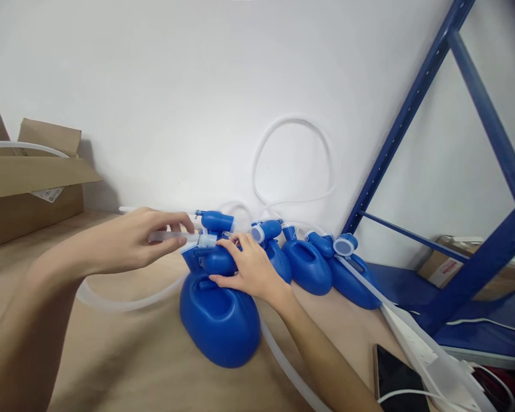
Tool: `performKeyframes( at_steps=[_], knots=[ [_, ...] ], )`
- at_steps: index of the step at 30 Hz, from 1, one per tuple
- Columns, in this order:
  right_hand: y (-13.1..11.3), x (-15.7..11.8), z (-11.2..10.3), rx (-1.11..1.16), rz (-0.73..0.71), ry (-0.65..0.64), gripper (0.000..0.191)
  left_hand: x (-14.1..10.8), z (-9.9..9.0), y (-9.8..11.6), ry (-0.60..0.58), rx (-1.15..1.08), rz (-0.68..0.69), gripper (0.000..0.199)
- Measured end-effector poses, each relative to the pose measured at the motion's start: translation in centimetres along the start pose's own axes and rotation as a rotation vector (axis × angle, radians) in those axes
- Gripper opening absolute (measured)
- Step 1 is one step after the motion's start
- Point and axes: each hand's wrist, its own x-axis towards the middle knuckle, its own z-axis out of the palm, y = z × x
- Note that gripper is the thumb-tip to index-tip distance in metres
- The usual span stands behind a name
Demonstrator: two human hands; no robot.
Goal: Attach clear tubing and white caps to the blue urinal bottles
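A blue plastic jug-like bottle (pixel 220 326) with a moulded handle stands in front of me on the table. At its neck is a blue cylindrical head (pixel 218 261) with a clear connector (pixel 207 240). My left hand (pixel 139 240) pinches a translucent tube (pixel 167 236) between thumb and fingers, level with that connector. From the other side, my right hand (pixel 253 263) grips the head, its fingertips at the connector and its thumb lower down. Whether the tube sits over the connector or only against it, I cannot tell.
Several similar blue bottles (pixel 306 268) stand behind to the right, with a white hose (pixel 257 154) looping against the wall. An opened cardboard box (pixel 34 212) is at left. A phone (pixel 399 377), a power strip (pixel 416 337) and a blue shelf frame (pixel 405 109) are at right.
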Motion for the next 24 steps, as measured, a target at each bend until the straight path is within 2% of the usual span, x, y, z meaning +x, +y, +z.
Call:
performKeyframes(
  at_steps=[3, 6, 15, 19, 24],
  knots=[
    [0.4, 0.0, -0.5, -0.016, 0.068, -0.012, 0.065, 1.1, 0.4, -1.8, -0.134, 0.037, 0.001, 0.054],
    [0.8, -0.1, -0.6, 0.008, 0.099, -0.024, 0.067, 1.9, 0.9, -2.7, -0.201, 0.049, -0.061, 0.055],
    [1.3, -0.2, 0.1, 0.01, 0.074, -0.044, 0.077, 2.7, 2.1, -1.4, -0.259, 0.09, -0.026, 0.048],
    [1.3, -0.2, 0.0, 0.009, 0.062, -0.035, 0.076, 3.1, 2.5, -1.5, -0.268, 0.009, 0.062, 0.056],
    [1.4, -0.2, -0.2, -0.002, 0.058, -0.046, 0.078, 3.7, 3.5, -1.6, -0.36, 0.024, 0.06, 0.064]
  ],
)
